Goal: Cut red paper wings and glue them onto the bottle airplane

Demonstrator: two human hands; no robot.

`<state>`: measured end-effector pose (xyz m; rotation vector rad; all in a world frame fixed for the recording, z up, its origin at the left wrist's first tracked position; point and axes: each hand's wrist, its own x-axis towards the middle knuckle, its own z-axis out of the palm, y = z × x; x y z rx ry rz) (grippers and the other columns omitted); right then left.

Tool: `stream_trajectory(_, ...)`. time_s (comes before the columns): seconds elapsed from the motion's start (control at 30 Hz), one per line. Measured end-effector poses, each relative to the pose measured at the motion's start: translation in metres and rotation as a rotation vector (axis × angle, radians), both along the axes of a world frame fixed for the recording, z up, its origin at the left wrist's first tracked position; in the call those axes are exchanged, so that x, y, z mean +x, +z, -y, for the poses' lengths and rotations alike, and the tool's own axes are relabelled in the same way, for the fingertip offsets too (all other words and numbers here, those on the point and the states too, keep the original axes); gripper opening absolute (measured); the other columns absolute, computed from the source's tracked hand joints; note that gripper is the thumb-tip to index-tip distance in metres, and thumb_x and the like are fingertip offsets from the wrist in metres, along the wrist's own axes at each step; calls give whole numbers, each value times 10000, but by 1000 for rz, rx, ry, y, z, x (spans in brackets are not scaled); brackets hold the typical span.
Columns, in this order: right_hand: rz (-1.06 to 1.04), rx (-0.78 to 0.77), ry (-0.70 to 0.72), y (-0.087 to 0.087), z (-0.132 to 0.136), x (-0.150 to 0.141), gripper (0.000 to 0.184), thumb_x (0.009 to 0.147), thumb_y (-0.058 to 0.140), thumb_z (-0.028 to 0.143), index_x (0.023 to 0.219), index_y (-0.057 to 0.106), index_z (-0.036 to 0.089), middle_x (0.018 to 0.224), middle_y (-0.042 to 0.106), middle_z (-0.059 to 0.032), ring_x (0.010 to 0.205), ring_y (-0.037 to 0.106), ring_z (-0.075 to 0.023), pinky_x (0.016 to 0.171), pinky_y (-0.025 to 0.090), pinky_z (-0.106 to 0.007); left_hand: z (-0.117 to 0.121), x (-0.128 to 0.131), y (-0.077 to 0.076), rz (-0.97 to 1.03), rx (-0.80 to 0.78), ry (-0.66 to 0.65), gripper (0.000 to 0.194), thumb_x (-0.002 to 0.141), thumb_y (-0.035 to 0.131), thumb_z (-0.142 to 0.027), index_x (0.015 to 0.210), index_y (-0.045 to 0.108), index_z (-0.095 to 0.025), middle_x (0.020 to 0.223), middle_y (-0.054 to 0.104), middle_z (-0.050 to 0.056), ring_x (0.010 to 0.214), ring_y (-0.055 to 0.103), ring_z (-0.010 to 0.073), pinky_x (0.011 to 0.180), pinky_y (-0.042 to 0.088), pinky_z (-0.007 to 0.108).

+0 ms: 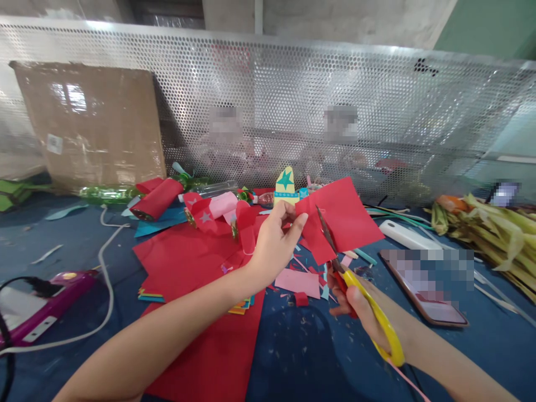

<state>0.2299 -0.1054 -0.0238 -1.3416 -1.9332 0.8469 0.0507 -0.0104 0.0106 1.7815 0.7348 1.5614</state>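
Observation:
My left hand (278, 231) pinches the left edge of a sheet of red paper (352, 215), holding it up above the table. In my right hand (355, 307) is a pair of scissors (381, 318) with yellow and red handles. Their blades cross the red paper, and a cut runs into the sheet from its lower edge. Beneath both hands lie paper scraps and a pink paper piece (298, 282). Larger red sheets (188, 262) are spread under my left forearm, with some coloured paper showing below them.
Bottles wrapped in red paper (161, 198) lie at the back left beside a green bottle (109, 194). A cardboard box (92, 128) leans on the perforated metal panel (285, 84). A phone (422, 287) and dried husks (486, 234) are at right; a purple power strip (58, 304) is at left.

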Motion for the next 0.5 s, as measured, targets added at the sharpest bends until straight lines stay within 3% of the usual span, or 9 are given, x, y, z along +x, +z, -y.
stream_trajectory(0.23, 145, 118, 37, 7, -1, -4, 482, 945, 257, 533, 996, 584, 182, 924, 652, -119, 823, 640, -250, 781, 530, -382, 1, -1, 2, -23, 22, 44, 197, 876, 502, -174, 734, 371, -212, 658, 398, -56, 608, 428, 100, 586, 362, 221)
stream_trajectory(0.5, 193, 132, 12, 12, -2, -7, 457, 956, 247, 501, 1003, 574, 186, 905, 648, -106, 843, 632, -244, 812, 514, -362, 1, 1, -1, -8, 2, 10, 207, 873, 504, -190, 730, 357, -215, 658, 377, -56, 601, 405, 99, 570, 349, 217)
